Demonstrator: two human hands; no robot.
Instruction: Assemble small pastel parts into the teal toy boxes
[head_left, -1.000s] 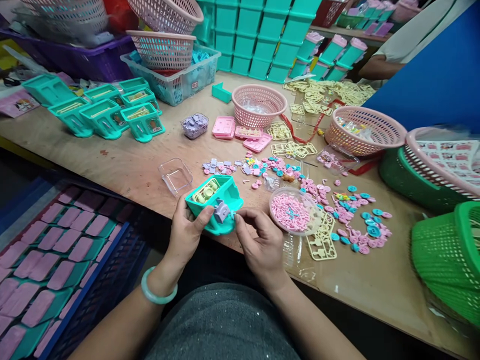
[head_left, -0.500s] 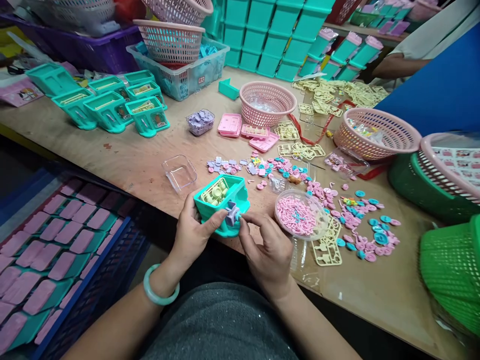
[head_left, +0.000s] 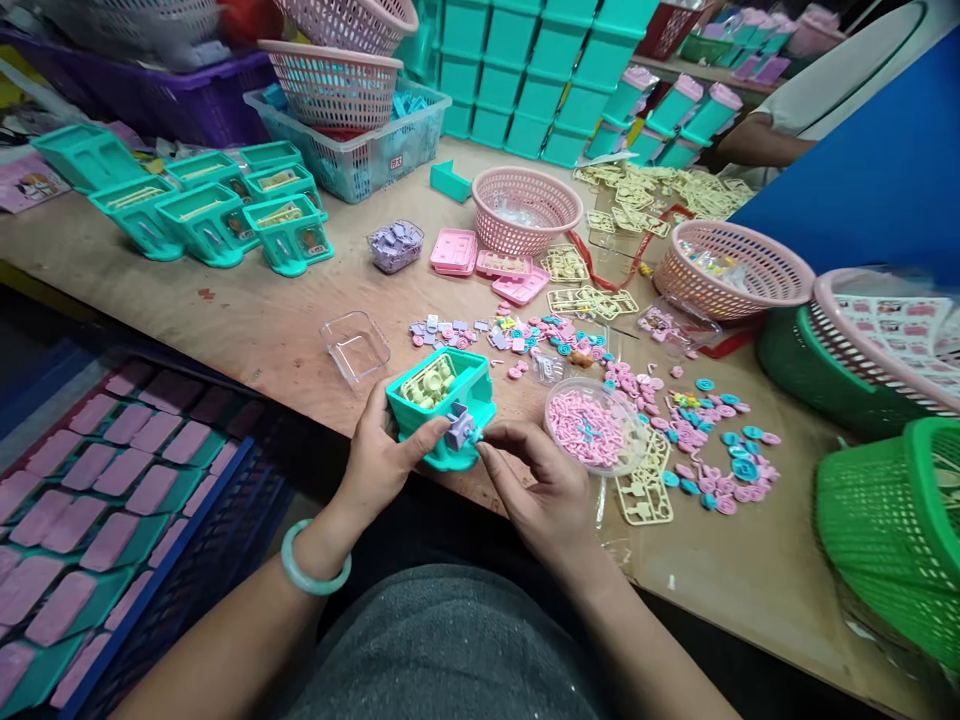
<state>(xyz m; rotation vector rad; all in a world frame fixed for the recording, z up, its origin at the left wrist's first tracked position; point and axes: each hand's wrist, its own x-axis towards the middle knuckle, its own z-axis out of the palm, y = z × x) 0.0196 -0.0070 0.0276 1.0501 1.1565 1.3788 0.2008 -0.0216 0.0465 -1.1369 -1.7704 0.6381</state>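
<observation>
My left hand (head_left: 390, 447) grips a teal plastic toy box (head_left: 480, 385) by its left side, over the table's front edge. Cream plastic parts (head_left: 427, 382) fill one compartment of it. Under my left thumb, a small purple piece (head_left: 459, 425) sits against the box's front. My right hand (head_left: 544, 485) pinches a tiny teal piece (head_left: 474, 437) at the purple piece's right side; the fingertips partly cover it. Just right of my right hand stands a round clear tub (head_left: 637, 440) of small pink pieces (head_left: 585, 420). A clear empty plastic tray (head_left: 356, 350) lies behind my left hand.
Pink and blue small parts (head_left: 720, 480) spread over the table's right. Similar teal boxes (head_left: 202, 215) stand back left, near a purple-parts tub (head_left: 395, 247). Pink baskets (head_left: 525, 215) and a green basket (head_left: 885, 510) line the back and right. A blue crate (head_left: 172, 540) of pink-lidded boxes is low left. Another person's arm (head_left: 772, 140) shows back right.
The view has shifted slightly, so the table's contents appear a little further left. Both hands keep their hold on the box and small piece; my right fingers have turned slightly.
</observation>
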